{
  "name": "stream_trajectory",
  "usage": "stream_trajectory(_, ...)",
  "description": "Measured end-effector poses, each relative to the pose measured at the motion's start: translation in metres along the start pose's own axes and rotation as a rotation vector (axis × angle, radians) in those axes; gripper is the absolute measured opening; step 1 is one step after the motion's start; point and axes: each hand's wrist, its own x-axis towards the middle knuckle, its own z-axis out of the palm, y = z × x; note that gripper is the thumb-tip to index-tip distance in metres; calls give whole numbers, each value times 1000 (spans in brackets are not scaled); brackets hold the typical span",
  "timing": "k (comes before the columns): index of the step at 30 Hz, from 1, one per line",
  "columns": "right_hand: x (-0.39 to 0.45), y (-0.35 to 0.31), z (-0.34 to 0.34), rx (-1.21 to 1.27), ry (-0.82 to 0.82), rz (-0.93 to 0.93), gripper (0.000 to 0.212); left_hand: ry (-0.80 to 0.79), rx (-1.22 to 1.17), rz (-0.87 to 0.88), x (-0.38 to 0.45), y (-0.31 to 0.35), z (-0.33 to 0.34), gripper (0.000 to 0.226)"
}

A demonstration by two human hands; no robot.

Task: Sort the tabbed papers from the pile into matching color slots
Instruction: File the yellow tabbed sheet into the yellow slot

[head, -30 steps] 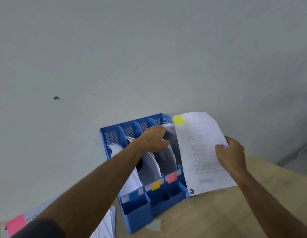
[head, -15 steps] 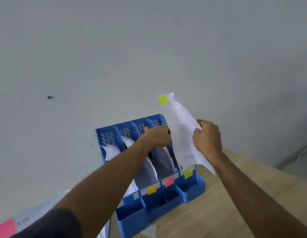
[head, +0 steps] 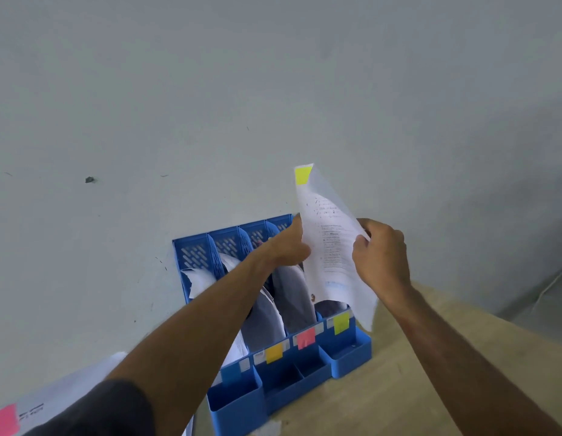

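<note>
While the head camera looks down over both forearms, the right hand grips a printed sheet by its right edge, its fingers curled round the paper. That sheet stands nearly upright and a little bowed, with a yellow tab at its top left corner, and its lower end hangs over the rightmost slot of the blue file rack. The left hand reaches across to the sheet's left edge at the top of the rack; its fingers lie behind the paper, so I cannot tell whether they are grasping anything or released.

The rack stands on the pale wooden worktop against a grey wall and has 4 slots. Labels on its front read, from left to right, blue, orange, pink and yellow. Papers already stand curved in the slots, the one above the pink label looking grey in shadow.

At the lower left, partly behind the dark sleeve, lies the pile of sheets, its top one carrying a pink tab.
</note>
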Motion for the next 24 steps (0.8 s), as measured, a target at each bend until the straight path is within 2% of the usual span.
stream_trajectory(3,1,3,12,68,28,30,35,-3,-93,-2,3,-1,-5,108)
stream_trajectory(5,0,2,22,109,66,32,32,66,-12,-75,1,-7,-4,115)
stream_trajectory(7,-4,-1,29,118,115,15,29,183,183,-138,-4,-14,-2,106)
stream_trajectory(9,-10,-2,32,117,162,-15,30,317,358,-174,-7,-17,-1,77)
stream_trajectory(11,-14,0,34,128,184,-45,32,380,464,-193,-4,-19,0,52)
stream_trajectory(14,-18,6,38,144,161,-77,32,318,543,-134,6,-19,6,45)
stream_trajectory(17,-16,9,44,176,116,-101,26,235,518,-53,13,-20,14,29)
stream_trajectory(22,-3,20,62,181,-59,-33,22,150,409,-53,10,-20,12,64)
stream_trajectory(24,-3,27,67,154,-110,64,14,148,413,-62,8,-20,7,64)
